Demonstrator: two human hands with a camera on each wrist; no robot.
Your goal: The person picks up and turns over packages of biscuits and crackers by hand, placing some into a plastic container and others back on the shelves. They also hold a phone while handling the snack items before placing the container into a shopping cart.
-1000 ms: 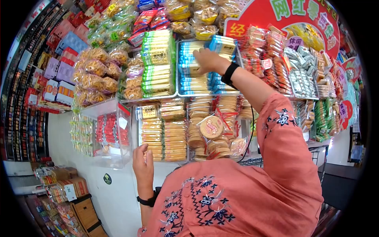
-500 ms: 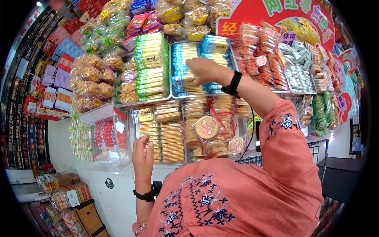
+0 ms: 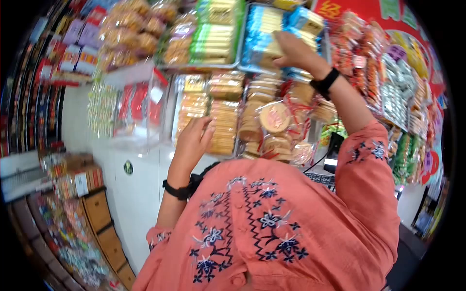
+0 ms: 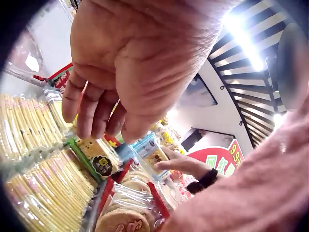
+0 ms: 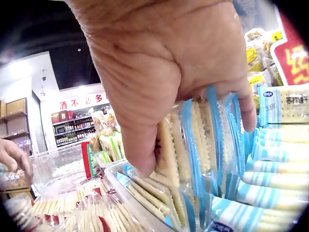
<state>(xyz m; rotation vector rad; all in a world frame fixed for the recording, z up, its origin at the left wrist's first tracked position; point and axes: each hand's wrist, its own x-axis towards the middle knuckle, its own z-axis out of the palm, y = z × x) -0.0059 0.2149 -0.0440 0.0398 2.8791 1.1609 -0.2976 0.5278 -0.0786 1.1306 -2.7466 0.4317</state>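
My right hand (image 3: 298, 54) reaches into a clear tray (image 5: 126, 205) of blue-and-white cracker packets. In the right wrist view, its thumb and fingers are curled round a row of several upright cracker packets (image 5: 195, 145); other packets (image 5: 275, 186) lie stacked beside them. Lower down, my left hand (image 3: 191, 143) hovers with relaxed, slightly bent fingers in front of the tray of yellow wafer-like biscuit packs (image 3: 224, 123). The left wrist view shows its palm and fingers (image 4: 99, 108) holding nothing, over those packs and a green-edged cracker packet (image 4: 99, 159).
Green cracker packets (image 3: 217, 36) fill the tray left of the blue ones. Bagged round biscuits (image 3: 275, 118) sit below. A clear acrylic box (image 3: 153, 116) juts out at left. Red-wrapped snacks (image 3: 359, 68) and silver packets (image 3: 395, 97) stand at right.
The head view has tilted down, so the shelves sit higher in it. My right hand stays at the blue packets, and my left hand has moved up closer to the lower biscuit tray.
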